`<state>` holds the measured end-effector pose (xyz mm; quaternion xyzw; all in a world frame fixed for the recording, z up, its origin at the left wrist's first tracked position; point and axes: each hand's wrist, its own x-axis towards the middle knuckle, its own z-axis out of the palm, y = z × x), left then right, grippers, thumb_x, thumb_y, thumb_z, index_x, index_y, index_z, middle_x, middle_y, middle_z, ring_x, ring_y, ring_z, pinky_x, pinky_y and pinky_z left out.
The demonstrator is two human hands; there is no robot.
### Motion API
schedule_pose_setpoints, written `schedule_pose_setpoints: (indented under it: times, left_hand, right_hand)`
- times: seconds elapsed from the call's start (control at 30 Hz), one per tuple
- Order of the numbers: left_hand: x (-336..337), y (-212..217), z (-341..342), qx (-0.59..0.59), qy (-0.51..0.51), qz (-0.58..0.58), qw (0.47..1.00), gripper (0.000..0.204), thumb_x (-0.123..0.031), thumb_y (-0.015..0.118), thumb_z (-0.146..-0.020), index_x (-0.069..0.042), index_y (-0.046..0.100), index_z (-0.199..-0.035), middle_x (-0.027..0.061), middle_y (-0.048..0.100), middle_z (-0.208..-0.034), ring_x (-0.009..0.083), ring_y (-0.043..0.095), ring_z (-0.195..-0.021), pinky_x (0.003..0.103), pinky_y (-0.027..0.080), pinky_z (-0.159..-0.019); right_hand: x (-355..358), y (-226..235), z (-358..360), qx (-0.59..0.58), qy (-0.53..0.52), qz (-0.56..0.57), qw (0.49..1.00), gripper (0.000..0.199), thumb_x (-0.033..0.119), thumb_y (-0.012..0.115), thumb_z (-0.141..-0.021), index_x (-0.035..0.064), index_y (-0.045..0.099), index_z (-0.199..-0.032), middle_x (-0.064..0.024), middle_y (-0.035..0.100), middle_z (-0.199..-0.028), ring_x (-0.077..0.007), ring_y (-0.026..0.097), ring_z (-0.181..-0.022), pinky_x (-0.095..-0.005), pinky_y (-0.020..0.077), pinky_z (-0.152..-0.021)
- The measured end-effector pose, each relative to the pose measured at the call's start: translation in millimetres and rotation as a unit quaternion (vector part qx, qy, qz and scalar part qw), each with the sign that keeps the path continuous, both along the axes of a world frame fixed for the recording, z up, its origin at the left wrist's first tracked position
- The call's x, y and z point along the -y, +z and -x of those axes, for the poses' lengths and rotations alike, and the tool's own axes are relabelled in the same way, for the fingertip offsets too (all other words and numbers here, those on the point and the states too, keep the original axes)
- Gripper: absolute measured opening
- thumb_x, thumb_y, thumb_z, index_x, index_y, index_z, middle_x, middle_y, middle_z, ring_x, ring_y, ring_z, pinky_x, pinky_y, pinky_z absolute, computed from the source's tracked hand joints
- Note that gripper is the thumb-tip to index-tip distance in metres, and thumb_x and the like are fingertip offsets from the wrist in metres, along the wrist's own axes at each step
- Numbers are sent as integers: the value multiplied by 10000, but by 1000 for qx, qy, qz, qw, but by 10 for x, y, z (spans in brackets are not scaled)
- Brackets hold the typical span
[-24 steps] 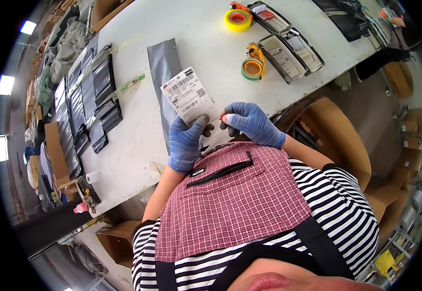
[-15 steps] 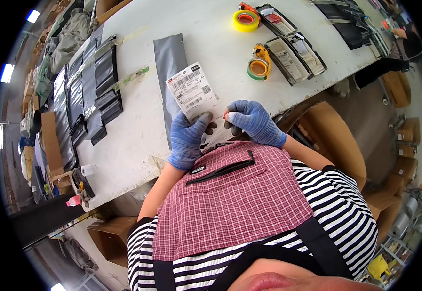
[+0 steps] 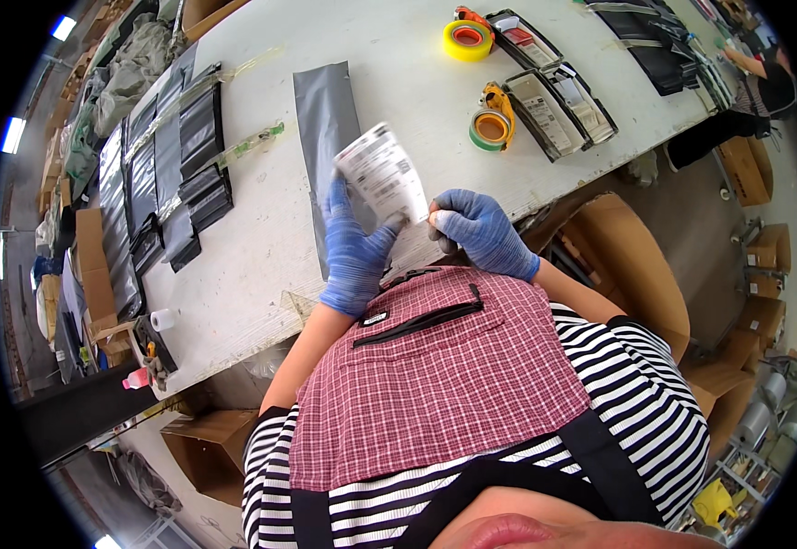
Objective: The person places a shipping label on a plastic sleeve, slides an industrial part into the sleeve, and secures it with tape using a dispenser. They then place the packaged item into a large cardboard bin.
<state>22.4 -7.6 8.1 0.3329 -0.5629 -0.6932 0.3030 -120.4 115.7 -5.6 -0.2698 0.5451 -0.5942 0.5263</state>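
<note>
My left hand and right hand pinch the white label above the grey mailer bag; I think it may crease or stick crooked.

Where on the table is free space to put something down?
The table is bare between the grey bag and the tape rolls, and between that bag and the black bags. It is crowded along the left edge and at the far right by the trays.

head cam | fisheye, looks steeply down | near chest, over table
</note>
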Motion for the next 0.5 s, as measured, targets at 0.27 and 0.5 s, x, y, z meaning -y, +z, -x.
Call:
schedule_pose_setpoints:
  times: [0.27, 0.5]
  left_hand:
    - [64, -46, -151, 78, -193, 129, 970, 258, -125, 704, -892, -8, 641, -1112, 52, 645, -984, 106, 598, -853, 250, 503, -764]
    - [161, -15, -172, 90, -220, -18, 971, 257, -196, 664, -926, 0, 660, -1092, 33, 686, -864, 60, 579, -669, 201, 476, -595]
  right_hand:
    - [71, -26, -77, -52, -8, 30, 998, 174, 137, 558, -959, -14, 636, -997, -32, 632, -801, -64, 581, -655, -215, 515, -615]
    - [87, -33, -92, -266, 5, 49, 963, 139, 103, 600, -907, -15, 651, -961, -70, 635, -756, -85, 603, -662, -253, 510, -605]
